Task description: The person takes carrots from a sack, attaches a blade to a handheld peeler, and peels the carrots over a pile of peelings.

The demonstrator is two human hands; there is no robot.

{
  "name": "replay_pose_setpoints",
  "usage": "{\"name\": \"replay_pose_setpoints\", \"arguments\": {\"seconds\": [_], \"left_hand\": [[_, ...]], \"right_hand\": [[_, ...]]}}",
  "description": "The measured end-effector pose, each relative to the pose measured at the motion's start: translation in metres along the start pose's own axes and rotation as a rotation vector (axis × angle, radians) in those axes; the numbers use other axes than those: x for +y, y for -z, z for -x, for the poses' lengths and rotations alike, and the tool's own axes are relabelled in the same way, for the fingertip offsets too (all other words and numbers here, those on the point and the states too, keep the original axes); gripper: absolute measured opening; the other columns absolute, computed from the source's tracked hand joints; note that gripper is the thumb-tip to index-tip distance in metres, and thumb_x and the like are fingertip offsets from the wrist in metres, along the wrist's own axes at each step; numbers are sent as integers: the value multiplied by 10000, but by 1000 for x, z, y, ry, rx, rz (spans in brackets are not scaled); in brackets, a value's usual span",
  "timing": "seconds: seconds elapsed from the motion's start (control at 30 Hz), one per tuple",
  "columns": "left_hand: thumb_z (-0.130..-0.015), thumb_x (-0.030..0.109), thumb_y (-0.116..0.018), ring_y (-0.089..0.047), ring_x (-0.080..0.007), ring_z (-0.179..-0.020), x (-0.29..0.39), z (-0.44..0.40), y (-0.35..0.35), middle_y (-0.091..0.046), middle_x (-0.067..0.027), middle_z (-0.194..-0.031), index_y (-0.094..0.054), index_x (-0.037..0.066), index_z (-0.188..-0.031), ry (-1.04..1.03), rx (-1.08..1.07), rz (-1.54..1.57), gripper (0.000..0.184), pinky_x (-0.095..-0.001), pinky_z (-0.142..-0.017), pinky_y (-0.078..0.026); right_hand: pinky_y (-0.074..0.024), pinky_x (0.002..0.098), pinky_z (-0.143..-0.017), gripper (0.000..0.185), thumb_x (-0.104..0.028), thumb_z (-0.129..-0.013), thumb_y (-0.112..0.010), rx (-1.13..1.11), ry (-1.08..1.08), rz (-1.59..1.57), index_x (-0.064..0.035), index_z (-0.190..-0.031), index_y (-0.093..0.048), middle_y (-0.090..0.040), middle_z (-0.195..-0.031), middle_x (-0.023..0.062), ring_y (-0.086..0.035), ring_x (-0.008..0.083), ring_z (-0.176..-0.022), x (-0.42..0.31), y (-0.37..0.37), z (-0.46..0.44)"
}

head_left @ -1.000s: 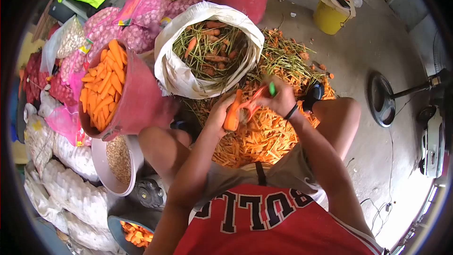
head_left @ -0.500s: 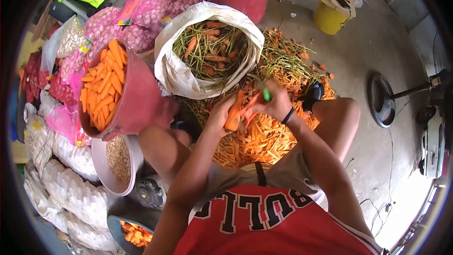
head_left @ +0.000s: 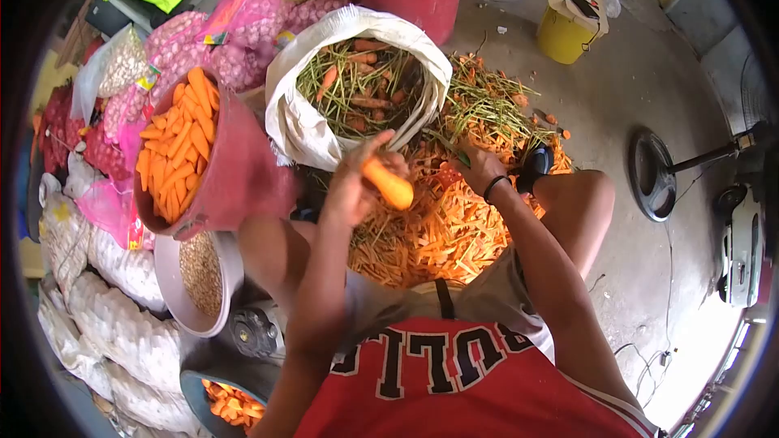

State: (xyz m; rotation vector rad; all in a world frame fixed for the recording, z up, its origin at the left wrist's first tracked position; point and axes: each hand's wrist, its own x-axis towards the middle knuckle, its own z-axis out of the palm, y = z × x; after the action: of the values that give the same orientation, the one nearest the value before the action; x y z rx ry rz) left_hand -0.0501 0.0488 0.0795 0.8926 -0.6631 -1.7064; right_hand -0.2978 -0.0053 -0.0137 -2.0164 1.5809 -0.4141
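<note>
My left hand holds a peeled orange carrot just in front of the white sack, its thumb and fingers around the carrot's upper end. To the right, my right hand is closed on a peeler with a green and red-orange look, partly hidden by the fingers. Both hands are above a heap of orange peelings. Unpeeled carrots and green stalks lie in the sack.
A red bucket of peeled carrots stands at the left, beside mesh bags of garlic and a bowl. A yellow bucket and a black round stand base are at the right.
My left hand has turned and moved left with the carrot, away from the peeler. My right hand has lowered the peeler toward the peelings and stalks.
</note>
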Motion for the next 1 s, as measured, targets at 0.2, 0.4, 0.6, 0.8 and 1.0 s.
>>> {"name": "replay_pose_setpoints", "arguments": {"seconds": [0.2,0.4,0.6,0.8,1.0], "left_hand": [[-952,368,-596,-600,-112,-676,-24,9,33,-651,-73,-872,-608,-5,-1082,271,-62,-167,395,-252,-586,-507],[-912,232,-678,-574,-80,-725,-41,2,25,-648,-57,-891,-631,-22,-1073,-55,-26,-629,305,-239,-644,-482],[-859,189,-733,-576,-81,-752,-45,-1,16,-676,-49,-878,-651,-38,-1031,-304,-10,-934,297,-251,-695,-482],[-829,271,-768,-554,-71,-642,-53,1,15,-654,-22,-812,-650,-27,-1024,-257,-98,-928,375,-247,-595,-475],[-866,294,-718,-575,-75,-654,-52,5,15,-650,-28,-784,-656,-16,-1017,-70,16,-785,351,-245,-580,-472]], "right_hand": [[-509,487,-745,329,-230,-857,-585,17,-21,-64,-96,-1157,-612,-674,-935,225,-649,419,-868,-28,11,14],[-525,458,-739,284,-156,-798,-642,25,171,-219,-34,-1054,-632,-668,-920,222,-655,400,-843,-66,8,40],[-527,453,-769,249,-149,-802,-639,-39,138,-161,-42,-1026,-633,-660,-994,207,-647,383,-899,-79,4,40],[-533,440,-670,261,-208,-863,-578,-437,-54,168,0,-1002,-654,-677,-925,210,-657,354,-775,-22,-42,14],[-419,387,-493,357,-275,-957,-499,-972,-64,481,21,-794,-614,-538,-630,105,-425,184,-475,20,-63,0]]}}
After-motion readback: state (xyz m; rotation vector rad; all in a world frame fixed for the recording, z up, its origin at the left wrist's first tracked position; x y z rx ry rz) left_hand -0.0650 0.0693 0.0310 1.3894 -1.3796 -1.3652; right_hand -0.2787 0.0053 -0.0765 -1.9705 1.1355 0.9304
